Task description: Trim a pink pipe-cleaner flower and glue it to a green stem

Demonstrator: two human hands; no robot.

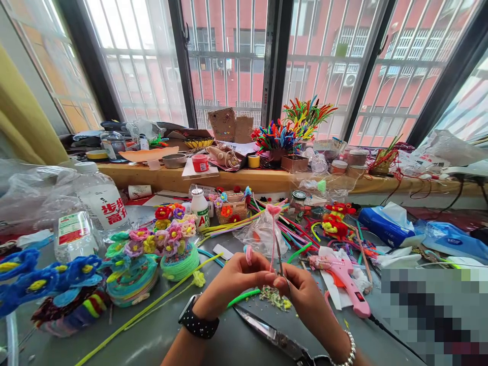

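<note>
My left hand is closed, its thumb and finger pinching a thin pink pipe cleaner that stands upright with a fuzzy pink top. A pink fuzzy bit also shows by the left fingers. In my right hand is a pair of small scissors, dark narrow blades pointing up right beside the pink stem; the fingers cover most of the handles. Beneath the hands lie yellowish fuzz clippings and large metal shears. A pink hot glue gun rests to the right.
Pipe-cleaner flower pots and blue flowers crowd the left, before plastic bottles. Loose pipe cleaners spread behind the hands. A blue tissue pack lies right. The wooden sill carries tubs and a pipe-cleaner bunch.
</note>
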